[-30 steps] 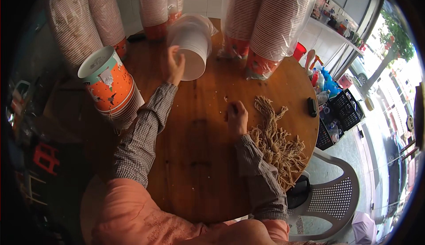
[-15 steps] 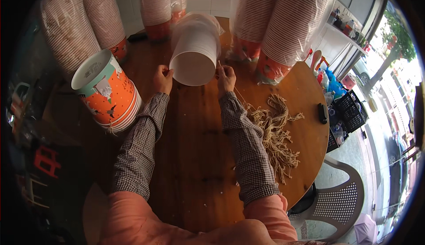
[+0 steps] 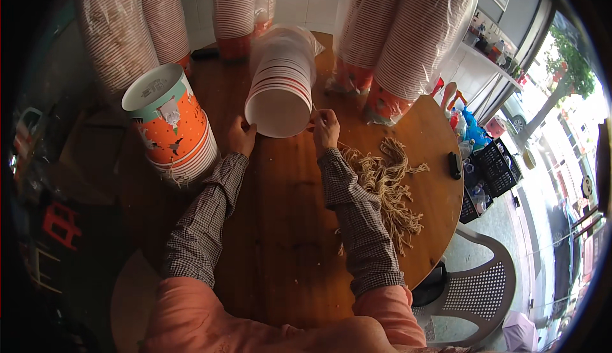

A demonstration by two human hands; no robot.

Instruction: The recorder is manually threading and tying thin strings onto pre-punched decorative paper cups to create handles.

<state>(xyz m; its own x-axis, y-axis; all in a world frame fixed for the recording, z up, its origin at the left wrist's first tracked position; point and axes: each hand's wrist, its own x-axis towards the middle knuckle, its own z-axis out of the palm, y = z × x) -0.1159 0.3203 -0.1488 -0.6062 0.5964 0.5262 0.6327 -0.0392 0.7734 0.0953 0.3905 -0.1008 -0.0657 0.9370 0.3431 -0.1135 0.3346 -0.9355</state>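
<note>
A nested stack of white paper buckets [image 3: 278,108] lies on its side on the table, its round mouth turned towards me and its far part inside a clear plastic bag. At the left of the rim is my left hand [image 3: 242,137], fingers closed in a pinch; what they hold is hidden. My right hand [image 3: 326,127] pinches a thin cord by the right side of the rim. Beside my right forearm spreads a pile of beige cords [image 3: 389,194] with frayed ends. Left of my left arm stands a stack of orange printed paper buckets [image 3: 172,123], a green band around the top one.
Tall bagged bucket stacks [image 3: 421,41] stand at the back right, with more bagged stacks [image 3: 118,34] at the back left. A small black object [image 3: 454,165] lies near the right table edge. Beyond are black crates [image 3: 497,165] and a grey plastic chair [image 3: 478,292].
The view has shifted a little. More of the lying stack now shows, with red-edged rims near its mouth. Both hands stay by the rim, the left turned slightly and lower against it.
</note>
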